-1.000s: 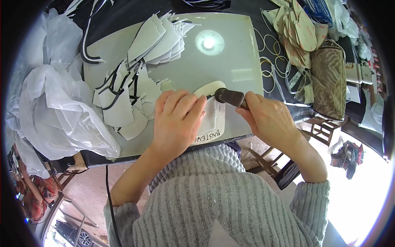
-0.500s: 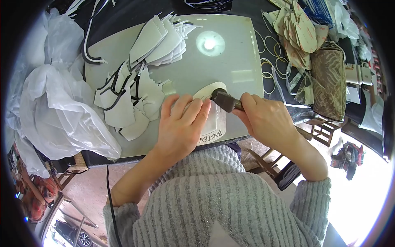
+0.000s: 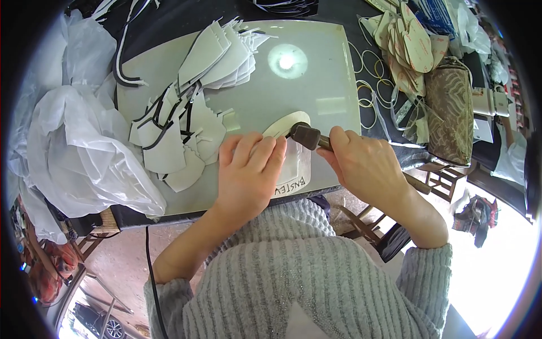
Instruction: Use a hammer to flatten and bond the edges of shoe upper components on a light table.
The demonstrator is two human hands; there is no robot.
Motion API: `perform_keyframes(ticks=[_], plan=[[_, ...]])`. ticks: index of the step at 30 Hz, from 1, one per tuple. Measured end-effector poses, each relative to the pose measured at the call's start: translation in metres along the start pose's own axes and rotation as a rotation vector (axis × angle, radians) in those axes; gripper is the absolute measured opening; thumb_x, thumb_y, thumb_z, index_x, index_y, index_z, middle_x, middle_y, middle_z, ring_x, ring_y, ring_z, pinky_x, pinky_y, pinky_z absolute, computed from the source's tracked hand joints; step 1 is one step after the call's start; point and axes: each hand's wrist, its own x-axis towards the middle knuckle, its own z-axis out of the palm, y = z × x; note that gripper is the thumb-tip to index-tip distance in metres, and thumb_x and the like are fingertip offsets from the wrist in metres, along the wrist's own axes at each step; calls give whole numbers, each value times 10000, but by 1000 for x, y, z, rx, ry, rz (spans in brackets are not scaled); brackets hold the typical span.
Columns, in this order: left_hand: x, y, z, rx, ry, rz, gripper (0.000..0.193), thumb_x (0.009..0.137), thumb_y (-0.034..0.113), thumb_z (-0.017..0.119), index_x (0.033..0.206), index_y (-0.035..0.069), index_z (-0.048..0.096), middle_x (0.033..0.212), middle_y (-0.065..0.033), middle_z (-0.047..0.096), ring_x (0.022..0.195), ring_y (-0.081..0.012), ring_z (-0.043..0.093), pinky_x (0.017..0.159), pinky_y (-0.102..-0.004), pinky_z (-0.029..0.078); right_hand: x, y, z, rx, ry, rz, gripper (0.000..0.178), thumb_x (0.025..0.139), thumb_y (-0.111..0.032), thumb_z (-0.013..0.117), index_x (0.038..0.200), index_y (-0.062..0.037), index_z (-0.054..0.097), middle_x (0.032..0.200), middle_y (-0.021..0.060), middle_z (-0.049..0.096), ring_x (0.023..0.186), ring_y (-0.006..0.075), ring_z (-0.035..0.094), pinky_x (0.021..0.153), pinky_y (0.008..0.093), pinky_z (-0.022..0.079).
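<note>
My right hand is closed round the handle of a hammer with a dark, blocky head. The hammer head rests on or just above a pale, round-ended flat piece near the front edge of a grey board. My left hand lies palm down with its fingers extended, the fingertips close to the hammer head. It presses on the left side of a white cut piece, which lies over the pale one; part of both is hidden under the hand.
Stacked white cut pieces and loose ones with black trim lie left on the board. A white plastic bag bulges over the left side. Beyond the right edge are elastic loops, pale oval pieces and a patterned brown pouch.
The hammer head has turned slightly and moved a little to the left and up. My left hand stays on the white piece with hardly any shift.
</note>
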Motion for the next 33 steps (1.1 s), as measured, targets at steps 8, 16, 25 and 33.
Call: perform_keyframes(ticks=[8, 16, 25, 33], plan=[[4, 6, -3, 147, -48, 84, 329, 761, 111, 655, 1058, -27, 690, 1016, -78, 581, 1008, -234, 557, 896, -425, 444, -5, -5, -8, 171, 158, -4, 342, 973, -328, 593, 832, -41, 471, 594, 87, 554, 477, 259, 599, 433, 340, 475], [3, 7, -2, 143, -46, 76, 278, 784, 93, 658, 1037, -16, 695, 1023, -73, 584, 1022, -234, 556, 893, -425, 445, -3, -5, 3, 117, 68, 46, 342, 977, -326, 588, 823, -48, 460, 607, 68, 541, 490, 234, 609, 425, 328, 476], [-6, 11, 0, 14, 43, -87, 307, 770, 110, 632, 1059, 16, 680, 1034, -45, 596, 1016, -218, 572, 898, -431, 399, -2, -6, 9, 75, 37, 61, 349, 979, -333, 584, 821, -48, 458, 614, 63, 543, 497, 219, 615, 423, 326, 477], [-3, 13, 0, 86, -27, -24, 327, 773, 105, 629, 1067, -28, 685, 1030, -80, 593, 996, -235, 573, 886, -431, 417, -8, -13, 8, 148, 123, 26, 358, 977, -340, 588, 816, -48, 459, 613, 68, 535, 492, 233, 612, 412, 325, 475]])
